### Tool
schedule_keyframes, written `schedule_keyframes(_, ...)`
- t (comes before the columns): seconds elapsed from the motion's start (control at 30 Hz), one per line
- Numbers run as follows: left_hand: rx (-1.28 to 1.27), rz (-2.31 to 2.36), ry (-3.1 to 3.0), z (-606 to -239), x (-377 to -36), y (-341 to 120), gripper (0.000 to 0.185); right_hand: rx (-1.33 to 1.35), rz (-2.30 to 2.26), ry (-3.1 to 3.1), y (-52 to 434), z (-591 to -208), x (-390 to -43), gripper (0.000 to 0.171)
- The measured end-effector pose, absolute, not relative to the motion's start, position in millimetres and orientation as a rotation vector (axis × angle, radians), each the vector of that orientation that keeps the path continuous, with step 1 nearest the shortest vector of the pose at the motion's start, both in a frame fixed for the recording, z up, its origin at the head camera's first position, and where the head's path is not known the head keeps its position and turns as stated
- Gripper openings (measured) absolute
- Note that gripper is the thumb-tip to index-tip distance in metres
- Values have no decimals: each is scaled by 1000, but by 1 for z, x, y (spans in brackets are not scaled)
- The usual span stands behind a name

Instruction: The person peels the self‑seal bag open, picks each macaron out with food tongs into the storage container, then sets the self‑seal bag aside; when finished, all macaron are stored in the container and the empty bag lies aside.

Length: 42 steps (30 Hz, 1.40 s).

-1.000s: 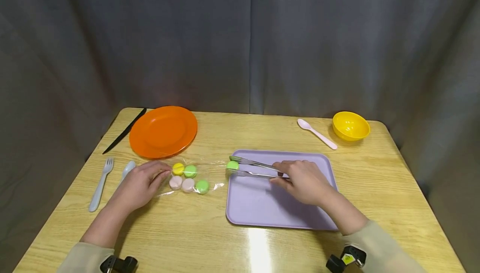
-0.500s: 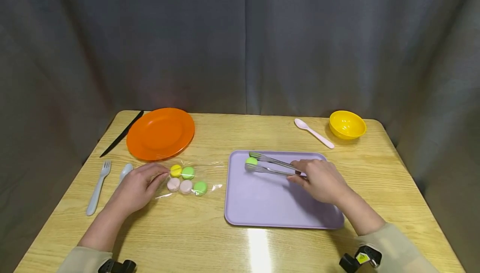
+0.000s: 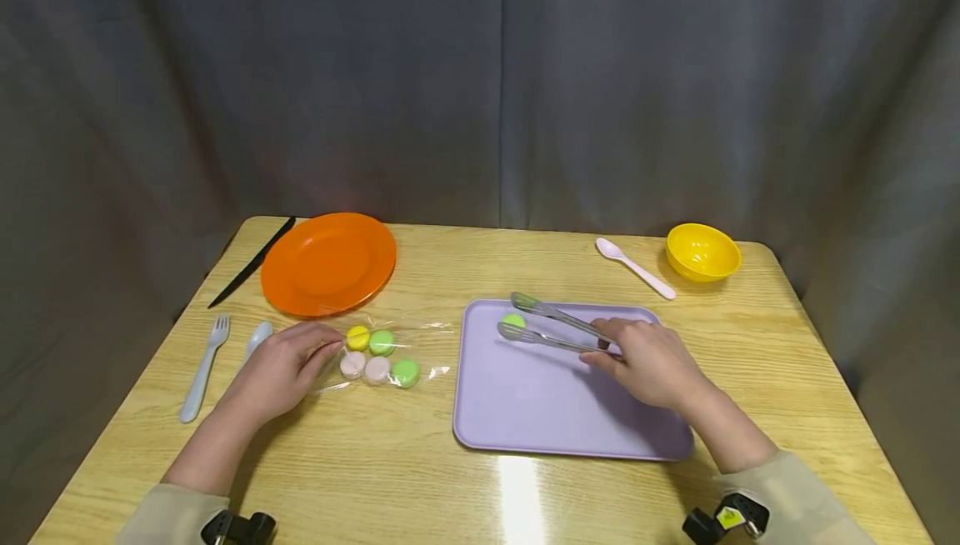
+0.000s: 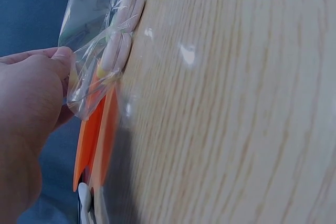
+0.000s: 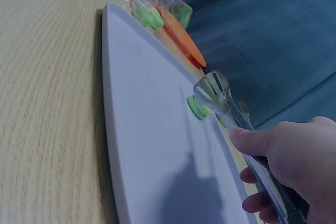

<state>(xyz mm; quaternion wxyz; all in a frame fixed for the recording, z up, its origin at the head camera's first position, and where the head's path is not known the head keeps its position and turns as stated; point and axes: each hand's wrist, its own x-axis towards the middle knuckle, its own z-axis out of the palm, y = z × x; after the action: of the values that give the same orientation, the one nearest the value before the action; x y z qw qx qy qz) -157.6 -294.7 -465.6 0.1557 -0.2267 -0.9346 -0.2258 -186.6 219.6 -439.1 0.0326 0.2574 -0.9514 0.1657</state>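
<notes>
Green macaron (image 5: 196, 107) on purple tray (image 3: 555, 416), tongs (image 3: 558, 317) in right hand (image 3: 648, 363)

Six macarons (image 3: 377, 371) (three green); two spoons (image 3: 639, 270); one plate (image 3: 330, 264), bowl (image 3: 703, 253), tray (image 3: 510, 407), fork (image 3: 201, 378), knife (image 3: 253, 262), bag (image 3: 431, 352), tongs (image 3: 562, 317).

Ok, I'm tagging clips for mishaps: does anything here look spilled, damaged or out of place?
No, nothing stands out. The plate and bowl sit upright and look whole, five macarons lie inside the clear bag, and one green macaron is on the tray by the tongs. No spill shows.
</notes>
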Motion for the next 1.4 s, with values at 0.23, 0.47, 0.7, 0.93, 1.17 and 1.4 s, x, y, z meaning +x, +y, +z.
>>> schedule_keyframes(0.23, -616, -658, -2714, -466, -157, -295, 11, 929, 561, -2804, 204, -436, -181, 31)
schedule_keyframes(0.47, -602, -678, -2742, -464, -157, -294, 12, 1000, 586, -2776, 182, -436, -178, 26)
schedule_keyframes(0.7, -586, -684, -2749, -464, -157, -292, 9, 1066, 595, -2763, 159, -439, -179, 26)
schedule_keyframes(0.93, -578, -697, -2749, -465, -157, -292, 8, 1143, 558, -2763, 136, -445, -185, 16)
schedule_keyframes(1.17, -592, -707, -2723, -466, -157, -293, 9, 1163, 556, -2804, 116, -444, -188, 27)
schedule_keyframes(1.4, -610, -711, -2712, -466, -156, -295, 9, 1216, 613, -2849, 106, -445, -188, 33)
